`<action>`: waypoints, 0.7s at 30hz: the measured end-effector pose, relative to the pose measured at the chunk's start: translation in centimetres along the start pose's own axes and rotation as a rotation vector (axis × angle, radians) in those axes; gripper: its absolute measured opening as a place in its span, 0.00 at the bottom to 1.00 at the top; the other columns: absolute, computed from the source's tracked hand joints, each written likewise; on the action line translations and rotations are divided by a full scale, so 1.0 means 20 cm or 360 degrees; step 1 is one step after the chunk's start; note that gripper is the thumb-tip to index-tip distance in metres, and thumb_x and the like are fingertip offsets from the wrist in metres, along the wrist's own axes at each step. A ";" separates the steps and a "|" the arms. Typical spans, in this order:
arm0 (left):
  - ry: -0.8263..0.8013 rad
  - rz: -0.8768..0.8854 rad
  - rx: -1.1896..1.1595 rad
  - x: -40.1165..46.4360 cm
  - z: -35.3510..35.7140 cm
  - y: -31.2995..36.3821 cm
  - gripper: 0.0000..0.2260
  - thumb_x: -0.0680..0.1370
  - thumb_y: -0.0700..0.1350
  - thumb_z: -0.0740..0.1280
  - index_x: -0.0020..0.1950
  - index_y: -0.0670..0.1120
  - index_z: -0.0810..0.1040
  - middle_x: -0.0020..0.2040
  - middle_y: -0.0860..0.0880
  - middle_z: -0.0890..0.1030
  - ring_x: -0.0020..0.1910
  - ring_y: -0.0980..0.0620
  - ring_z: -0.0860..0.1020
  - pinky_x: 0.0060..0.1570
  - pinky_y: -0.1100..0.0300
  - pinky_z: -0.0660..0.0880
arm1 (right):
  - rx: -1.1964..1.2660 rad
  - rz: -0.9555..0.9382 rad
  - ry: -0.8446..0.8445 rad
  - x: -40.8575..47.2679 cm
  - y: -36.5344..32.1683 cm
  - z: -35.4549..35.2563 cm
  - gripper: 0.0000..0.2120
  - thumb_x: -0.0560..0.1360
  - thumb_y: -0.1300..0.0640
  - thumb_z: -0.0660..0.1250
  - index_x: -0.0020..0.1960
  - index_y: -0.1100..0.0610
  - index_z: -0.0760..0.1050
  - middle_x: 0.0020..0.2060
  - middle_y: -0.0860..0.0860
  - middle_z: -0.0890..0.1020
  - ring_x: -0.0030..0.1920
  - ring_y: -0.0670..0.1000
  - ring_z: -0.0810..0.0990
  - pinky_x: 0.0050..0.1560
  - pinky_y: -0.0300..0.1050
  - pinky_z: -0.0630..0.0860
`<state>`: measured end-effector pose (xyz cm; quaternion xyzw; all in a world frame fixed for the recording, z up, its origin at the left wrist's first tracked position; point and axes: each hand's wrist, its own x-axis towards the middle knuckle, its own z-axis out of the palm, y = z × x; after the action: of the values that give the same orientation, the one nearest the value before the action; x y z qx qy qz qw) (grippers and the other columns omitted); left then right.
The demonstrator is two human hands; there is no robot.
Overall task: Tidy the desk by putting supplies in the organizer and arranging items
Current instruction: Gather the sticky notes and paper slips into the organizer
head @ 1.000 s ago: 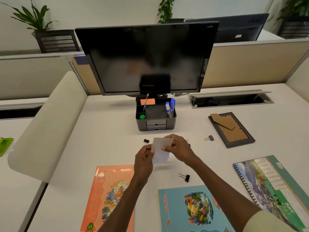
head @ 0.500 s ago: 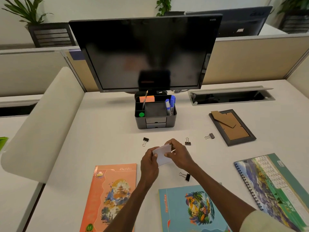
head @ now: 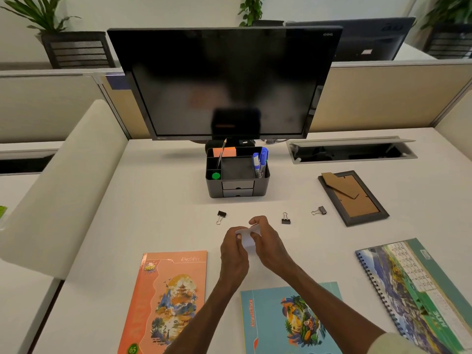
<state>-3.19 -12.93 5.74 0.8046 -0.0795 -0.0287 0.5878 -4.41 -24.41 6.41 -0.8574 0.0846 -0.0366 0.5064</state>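
Both hands hold a small white paper (head: 247, 240) over the middle of the white desk (head: 158, 210). My left hand (head: 234, 251) pinches its left edge and my right hand (head: 268, 242) grips its right side, hiding most of it. The black desk organizer (head: 237, 186) stands beyond them under the monitor, with blue markers (head: 260, 160), orange sticky notes (head: 224, 152) and a green cap (head: 216, 176) inside. Three black binder clips lie loose: one binder clip (head: 221, 216) to the left, one binder clip (head: 285, 218) to the right, another binder clip (head: 319, 210) near the frame.
A dark monitor (head: 224, 83) fills the back. A picture frame (head: 353, 198) lies face down at right, beside an open cable tray (head: 350, 150). An orange notebook (head: 168, 300), a blue notebook (head: 291, 320) and a spiral calendar (head: 419, 290) lie near the front edge.
The white paper has come down from an upright spread and now sits smaller between my hands, which have closed in together. A fourth clip seen by my right arm is now hidden.
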 end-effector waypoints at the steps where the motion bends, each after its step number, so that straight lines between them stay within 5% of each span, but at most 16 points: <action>1: -0.0013 0.0010 0.0029 0.00 0.00 -0.02 0.11 0.79 0.48 0.56 0.55 0.47 0.73 0.49 0.55 0.76 0.47 0.59 0.76 0.47 0.74 0.72 | -0.0084 0.0000 -0.0013 0.00 0.00 0.00 0.16 0.75 0.49 0.57 0.61 0.51 0.68 0.56 0.50 0.76 0.53 0.49 0.75 0.50 0.32 0.72; 4: -0.0068 -0.0002 0.0102 -0.01 -0.01 -0.10 0.05 0.81 0.42 0.61 0.56 0.49 0.71 0.50 0.54 0.76 0.47 0.58 0.77 0.51 0.67 0.74 | -0.0585 -0.0330 0.0114 0.01 0.04 -0.02 0.19 0.77 0.55 0.64 0.67 0.56 0.72 0.59 0.52 0.77 0.57 0.52 0.75 0.57 0.41 0.71; 7: -0.0045 0.0062 0.0183 -0.01 -0.01 -0.12 0.08 0.80 0.45 0.58 0.57 0.48 0.73 0.52 0.56 0.76 0.49 0.61 0.76 0.53 0.73 0.71 | -0.1075 -0.0736 0.0141 -0.01 0.07 -0.05 0.25 0.68 0.61 0.77 0.63 0.56 0.77 0.51 0.53 0.83 0.49 0.54 0.80 0.47 0.47 0.79; 10: -0.0053 0.0012 0.0179 -0.02 -0.02 -0.11 0.17 0.78 0.49 0.55 0.60 0.42 0.74 0.55 0.52 0.75 0.50 0.60 0.75 0.56 0.81 0.64 | -0.1180 -0.0790 0.0113 -0.03 0.06 -0.08 0.28 0.62 0.58 0.81 0.61 0.55 0.79 0.48 0.52 0.84 0.45 0.53 0.81 0.43 0.46 0.80; 14: -0.0132 -0.0080 0.0169 0.00 -0.03 -0.14 0.10 0.82 0.43 0.59 0.62 0.43 0.72 0.57 0.50 0.75 0.51 0.59 0.75 0.57 0.82 0.62 | -0.1260 -0.0857 0.0146 -0.02 0.02 -0.09 0.29 0.60 0.60 0.82 0.60 0.56 0.80 0.47 0.52 0.85 0.44 0.53 0.82 0.40 0.44 0.80; 17: -0.0116 -0.0099 0.0121 0.00 -0.03 -0.14 0.17 0.80 0.54 0.55 0.62 0.44 0.71 0.58 0.52 0.75 0.52 0.57 0.75 0.58 0.81 0.62 | -0.1288 -0.0896 0.0156 -0.01 0.00 -0.10 0.31 0.62 0.62 0.81 0.64 0.56 0.78 0.48 0.52 0.85 0.45 0.52 0.81 0.40 0.44 0.80; 21: -0.0145 -0.0107 0.0154 0.01 -0.04 -0.16 0.16 0.80 0.56 0.55 0.62 0.48 0.69 0.59 0.53 0.73 0.52 0.61 0.73 0.65 0.71 0.65 | -0.1254 -0.0952 0.0192 0.01 -0.01 -0.11 0.25 0.63 0.62 0.80 0.59 0.57 0.81 0.46 0.53 0.85 0.43 0.52 0.81 0.37 0.44 0.80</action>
<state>-2.54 -11.23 2.98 0.8322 -0.0804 -0.0813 0.5426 -4.55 -26.20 7.66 -0.9666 -0.1286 -0.1951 0.1053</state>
